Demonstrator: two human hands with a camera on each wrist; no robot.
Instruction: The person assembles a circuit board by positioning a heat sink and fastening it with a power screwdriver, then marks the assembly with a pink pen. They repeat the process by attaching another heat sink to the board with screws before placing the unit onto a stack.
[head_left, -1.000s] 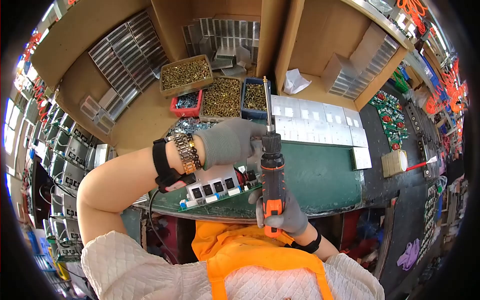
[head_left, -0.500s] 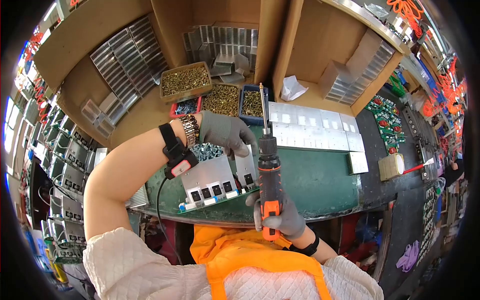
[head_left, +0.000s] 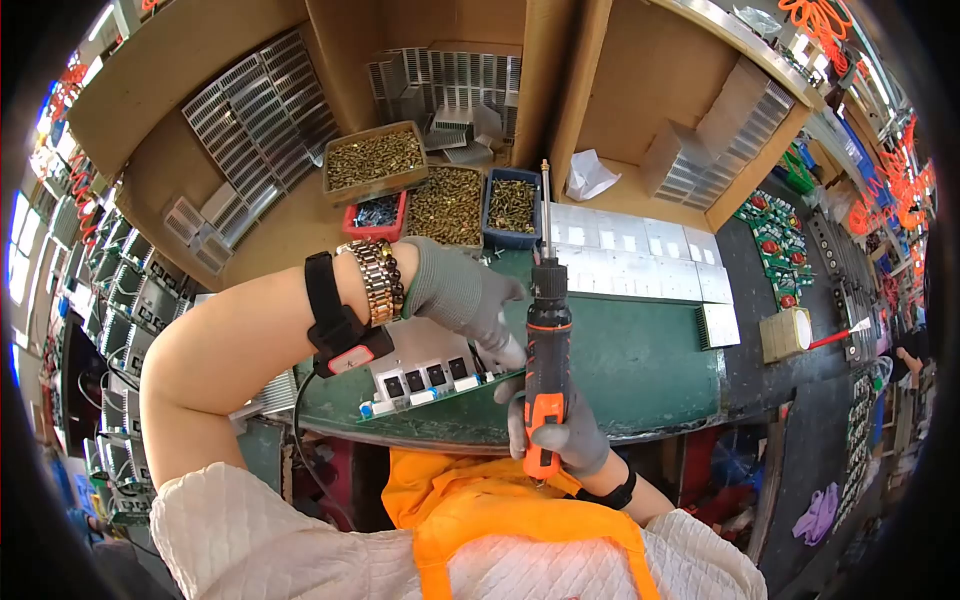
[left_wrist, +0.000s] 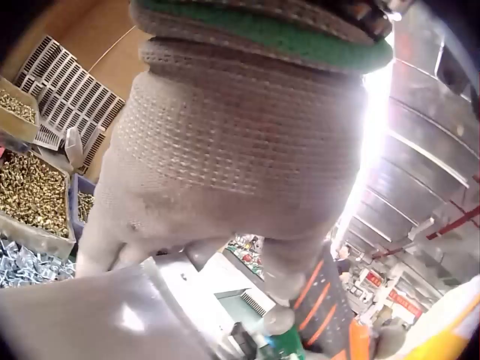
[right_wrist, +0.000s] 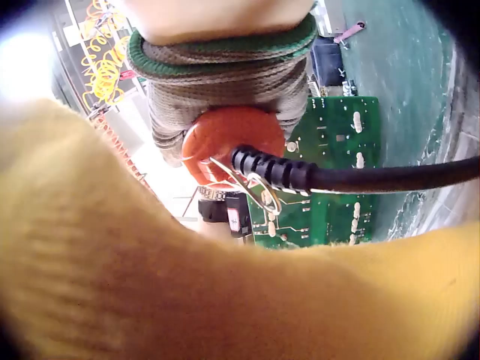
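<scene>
My gloved right hand (head_left: 575,430) grips a black-and-orange electric screwdriver (head_left: 548,350), held upright with its long bit pointing away. Its orange end cap (right_wrist: 225,135) with a cord shows in the right wrist view. My gloved left hand (head_left: 470,305) bends over the right end of a green circuit board (head_left: 450,398) and grips a small metal plate (left_wrist: 184,281), mostly hidden by its fingers. Beside that hand stands a larger heat sink (left_wrist: 97,319) on the board, with a row of black components (head_left: 437,376) along its lower edge.
Behind the board are bins of brass screws (head_left: 375,160), a blue bin (head_left: 512,205) and a red bin (head_left: 375,215). Rows of heat sinks (head_left: 630,255) lie at the back right, and one more (head_left: 717,325) sits nearer. Cardboard partitions (head_left: 420,20) enclose the back.
My left hand moved from behind the board's right end to the small plate's top, then down over it, covering it. The screwdriver swayed left and back right, still in my right hand.
</scene>
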